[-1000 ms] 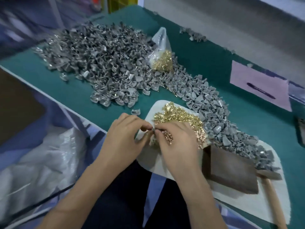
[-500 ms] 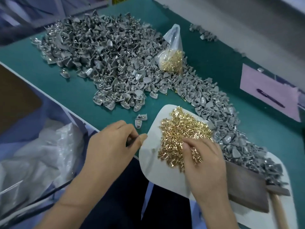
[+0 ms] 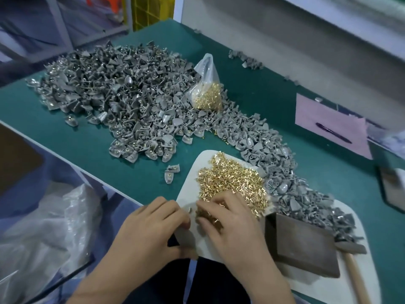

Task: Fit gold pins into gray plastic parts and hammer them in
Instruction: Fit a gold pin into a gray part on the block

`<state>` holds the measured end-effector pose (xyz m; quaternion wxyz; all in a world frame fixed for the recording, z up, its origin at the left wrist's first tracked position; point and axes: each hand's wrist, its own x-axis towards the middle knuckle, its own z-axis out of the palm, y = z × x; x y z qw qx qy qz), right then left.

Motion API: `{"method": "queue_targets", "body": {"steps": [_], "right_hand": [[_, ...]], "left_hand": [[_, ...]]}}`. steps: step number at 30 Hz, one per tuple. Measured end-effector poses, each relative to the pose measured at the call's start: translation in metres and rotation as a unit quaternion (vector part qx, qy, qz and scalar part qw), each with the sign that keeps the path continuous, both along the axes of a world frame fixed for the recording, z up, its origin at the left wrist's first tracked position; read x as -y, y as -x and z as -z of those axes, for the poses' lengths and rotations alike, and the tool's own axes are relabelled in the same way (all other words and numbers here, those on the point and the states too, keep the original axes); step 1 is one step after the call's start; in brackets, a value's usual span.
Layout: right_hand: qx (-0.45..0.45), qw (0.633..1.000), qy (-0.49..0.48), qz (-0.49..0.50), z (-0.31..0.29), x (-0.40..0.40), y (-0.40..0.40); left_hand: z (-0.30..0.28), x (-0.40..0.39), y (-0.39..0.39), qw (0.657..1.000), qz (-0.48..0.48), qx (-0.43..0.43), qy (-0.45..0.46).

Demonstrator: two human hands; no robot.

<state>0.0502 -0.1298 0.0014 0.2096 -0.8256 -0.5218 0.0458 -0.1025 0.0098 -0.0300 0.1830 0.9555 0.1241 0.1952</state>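
Loose gold pins lie heaped on a white pad at the table's near edge. My left hand is curled at the pad's left edge, pinching a small gray plastic part at its fingertips. My right hand rests on the near end of the pin heap, fingers bent over some pins and reaching to the gray part. The hands almost touch. A big heap of gray parts covers the far left of the green table, and a band of them runs down to the right.
A clear bag of pins stands among the parts. A dark block and a wooden-handled hammer lie right of my right hand. Two loose gray parts sit left of the pad. Pink paper with a pen far right; plastic sheeting below left.
Half a second ago my hands were apart, the right one picking in the pin heap. It has since come back left to the part in my left hand. The view has tilted up.
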Motion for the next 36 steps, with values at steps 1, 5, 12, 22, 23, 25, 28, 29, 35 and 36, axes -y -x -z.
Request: {"method": "queue_targets", "body": {"steps": [1,5,12,22,23,25,28,29,35,36], "right_hand": [[0.008,1.000,0.010,-0.007,0.001,-0.004,0.002],[0.024,0.999,-0.021,-0.016,0.006,-0.014,0.002],[0.053,0.998,-0.043,-0.018,0.010,-0.025,0.002],[0.057,0.998,-0.024,0.002,0.004,-0.041,0.008],[0.058,0.998,-0.024,0.000,0.004,-0.043,0.008],[0.062,0.998,-0.025,-0.003,0.002,-0.047,0.007],[0.072,0.997,0.001,-0.007,-0.002,-0.053,0.004],[0.077,0.997,0.011,-0.009,-0.002,-0.054,0.004],[0.047,0.998,0.026,0.029,0.000,-0.061,0.010],[0.051,0.998,0.031,0.028,0.000,-0.062,0.011]], "left_hand": [[0.005,0.001,0.001,1.000,-0.012,0.021,-0.005],[0.024,0.017,0.006,0.992,-0.055,0.112,-0.016],[0.037,0.026,0.004,0.986,-0.074,0.148,-0.014],[0.036,0.017,0.000,0.991,-0.046,0.128,0.010],[0.036,0.016,-0.001,0.990,-0.046,0.130,0.014],[0.037,0.014,-0.002,0.991,-0.050,0.125,0.018],[0.038,0.012,-0.003,0.992,-0.049,0.113,0.021],[0.038,0.011,-0.003,0.992,-0.046,0.113,0.024],[0.042,0.009,-0.003,0.989,-0.030,0.134,0.049],[0.043,0.009,-0.003,0.988,-0.029,0.139,0.055]]}}
